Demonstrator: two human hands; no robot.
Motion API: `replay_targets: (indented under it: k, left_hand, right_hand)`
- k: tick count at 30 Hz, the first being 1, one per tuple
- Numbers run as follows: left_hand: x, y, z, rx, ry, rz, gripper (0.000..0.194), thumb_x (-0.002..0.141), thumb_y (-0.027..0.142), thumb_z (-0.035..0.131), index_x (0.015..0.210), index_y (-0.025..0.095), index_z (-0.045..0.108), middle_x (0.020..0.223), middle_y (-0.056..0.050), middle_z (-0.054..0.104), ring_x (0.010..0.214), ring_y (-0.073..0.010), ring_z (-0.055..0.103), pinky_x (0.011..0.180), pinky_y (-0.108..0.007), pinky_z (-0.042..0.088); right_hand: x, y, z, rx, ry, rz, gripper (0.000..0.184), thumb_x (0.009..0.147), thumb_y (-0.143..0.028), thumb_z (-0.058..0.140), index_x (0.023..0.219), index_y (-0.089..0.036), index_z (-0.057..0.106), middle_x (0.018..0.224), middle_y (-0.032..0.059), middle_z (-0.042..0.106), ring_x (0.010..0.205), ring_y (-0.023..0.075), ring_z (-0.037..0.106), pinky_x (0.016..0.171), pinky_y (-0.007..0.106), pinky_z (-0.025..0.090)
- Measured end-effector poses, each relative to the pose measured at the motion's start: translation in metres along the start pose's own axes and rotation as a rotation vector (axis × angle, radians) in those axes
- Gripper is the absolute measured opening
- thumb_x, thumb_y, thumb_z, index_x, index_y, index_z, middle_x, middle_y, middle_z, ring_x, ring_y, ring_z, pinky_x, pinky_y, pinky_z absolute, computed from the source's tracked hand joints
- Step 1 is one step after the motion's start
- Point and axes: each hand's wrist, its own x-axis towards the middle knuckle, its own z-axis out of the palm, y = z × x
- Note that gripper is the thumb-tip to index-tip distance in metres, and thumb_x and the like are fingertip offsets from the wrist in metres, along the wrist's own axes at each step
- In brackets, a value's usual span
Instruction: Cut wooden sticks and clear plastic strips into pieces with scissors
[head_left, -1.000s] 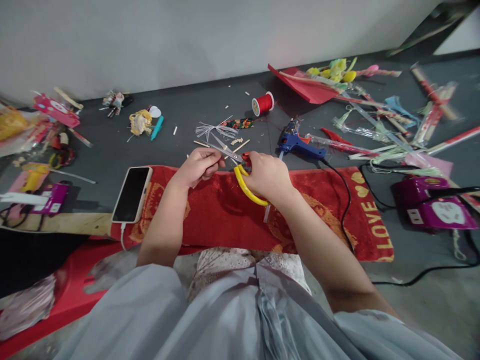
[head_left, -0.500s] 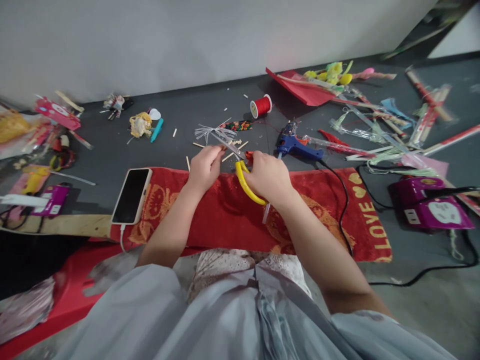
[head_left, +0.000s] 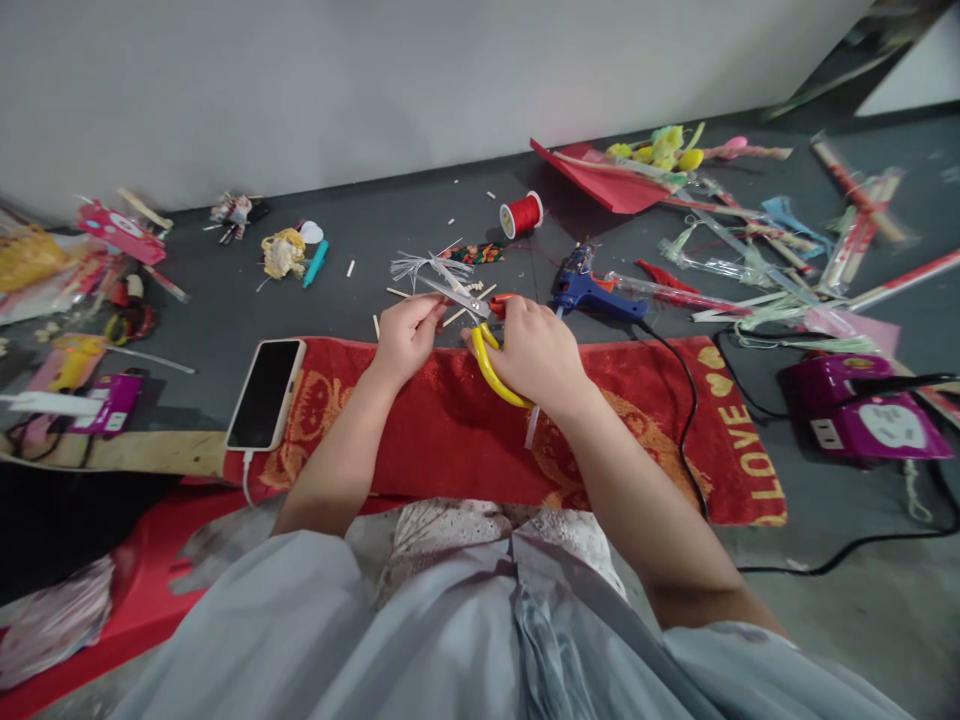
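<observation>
My right hand (head_left: pixel 544 352) is closed around the yellow-handled scissors (head_left: pixel 491 372), whose metal blades point left and away over the towel's far edge. Something orange-red (head_left: pixel 501 303) shows by its fingers, partly hidden. Close to the blades, my left hand (head_left: pixel 407 338) is pinched shut; whatever lies between its fingertips is too small to make out. Just beyond the blades are a bundle of thin white strands (head_left: pixel 420 264) and a patterned strip (head_left: pixel 484 253). Short pale sticks lie around there. Under both forearms stretches a red towel (head_left: pixel 435 440).
A blue glue gun (head_left: pixel 592 292) lies right of my hands, its black cord crossing the towel. A red thread spool (head_left: pixel 521 214) stands behind. At left are a phone (head_left: pixel 264 395) on a cable and a teal tube (head_left: pixel 316 263). A purple power socket box (head_left: pixel 862 405) sits far right.
My left hand has shifted slightly left and nearer to me. The scissors have turned a little, so their pivot and blades show more clearly. My right thumb now shows beside the handle.
</observation>
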Motion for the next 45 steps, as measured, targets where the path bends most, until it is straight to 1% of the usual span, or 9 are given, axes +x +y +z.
replay_targets:
  k: [6,10,14,20,24,29,36,41,45]
  left_hand:
    - [0.003,0.002,-0.007,-0.238,-0.11,-0.103,0.052,0.088,0.058,0.047,0.058,0.016,0.054,0.052,0.0,0.053,0.05,-0.0087,0.049,0.054,-0.021,0.042]
    - [0.002,0.0,-0.013,-0.449,-0.203,-0.24,0.053,0.08,0.064,0.057,0.058,0.016,0.053,0.051,0.002,0.048,0.043,-0.0048,0.04,0.042,-0.018,0.032]
    - [0.0,-0.007,-0.016,-0.605,-0.292,-0.361,0.047,0.076,0.06,0.065,0.064,0.016,0.06,0.05,0.003,0.048,0.038,-0.0026,0.034,0.037,-0.016,0.025]
    - [0.0,-0.01,-0.019,-0.772,-0.38,-0.448,0.04,0.075,0.053,0.07,0.078,0.014,0.067,0.048,0.005,0.046,0.036,-0.0008,0.028,0.036,-0.016,0.019]
    - [0.001,-0.005,-0.022,-0.801,-0.394,-0.485,0.039,0.073,0.052,0.071,0.082,0.014,0.067,0.048,0.005,0.045,0.036,0.0001,0.023,0.035,-0.016,0.017]
    - [0.001,-0.005,-0.022,-0.763,-0.389,-0.49,0.032,0.076,0.046,0.068,0.082,0.014,0.065,0.048,0.006,0.044,0.035,-0.0001,0.023,0.035,-0.015,0.017]
    - [0.002,-0.002,-0.021,-0.748,-0.398,-0.493,0.037,0.076,0.051,0.067,0.086,0.015,0.067,0.047,0.006,0.044,0.036,-0.0006,0.025,0.036,-0.015,0.019]
    - [0.002,-0.001,-0.021,-0.729,-0.404,-0.494,0.04,0.078,0.052,0.066,0.088,0.014,0.067,0.047,0.006,0.043,0.035,-0.0008,0.025,0.036,-0.015,0.019]
    - [0.002,-0.002,-0.02,-0.705,-0.407,-0.487,0.041,0.079,0.053,0.064,0.088,0.013,0.067,0.047,0.006,0.043,0.035,-0.0011,0.026,0.036,-0.016,0.018]
  right_hand:
    - [0.001,0.002,0.004,0.005,0.021,-0.034,0.065,0.091,-0.062,0.035,0.11,-0.004,0.057,0.107,0.0222,0.065,0.101,0.0324,0.061,0.085,0.04,0.044]
    - [0.001,0.002,0.005,0.006,0.012,-0.061,0.067,0.09,-0.064,0.032,0.11,-0.004,0.056,0.106,0.0233,0.065,0.101,0.0336,0.06,0.085,0.041,0.044]
    - [0.0,0.002,0.004,-0.012,0.008,-0.082,0.069,0.09,-0.066,0.031,0.108,-0.004,0.055,0.107,0.0239,0.063,0.102,0.0336,0.06,0.087,0.041,0.044]
    - [0.0,0.003,0.005,0.013,0.037,-0.117,0.067,0.089,-0.065,0.032,0.108,-0.005,0.055,0.107,0.0234,0.063,0.101,0.0331,0.059,0.087,0.043,0.043]
    - [0.0,0.001,0.003,0.023,0.003,-0.119,0.067,0.089,-0.066,0.034,0.106,-0.005,0.056,0.105,0.0224,0.064,0.101,0.0321,0.06,0.086,0.04,0.043]
    - [0.0,-0.002,0.0,0.02,-0.07,-0.07,0.064,0.091,-0.064,0.033,0.105,-0.007,0.057,0.103,0.0205,0.066,0.095,0.0307,0.062,0.081,0.038,0.044]
    - [0.001,-0.004,-0.001,-0.021,-0.118,-0.022,0.058,0.092,-0.058,0.035,0.106,-0.007,0.059,0.102,0.0189,0.068,0.09,0.0281,0.065,0.075,0.035,0.043]
    - [0.002,-0.005,-0.004,-0.051,-0.154,0.014,0.049,0.089,-0.049,0.041,0.106,-0.008,0.061,0.101,0.0175,0.069,0.089,0.029,0.066,0.072,0.034,0.044]
    - [0.002,-0.006,-0.005,-0.071,-0.159,0.032,0.047,0.088,-0.047,0.042,0.103,-0.008,0.062,0.099,0.017,0.07,0.087,0.03,0.067,0.069,0.034,0.044]
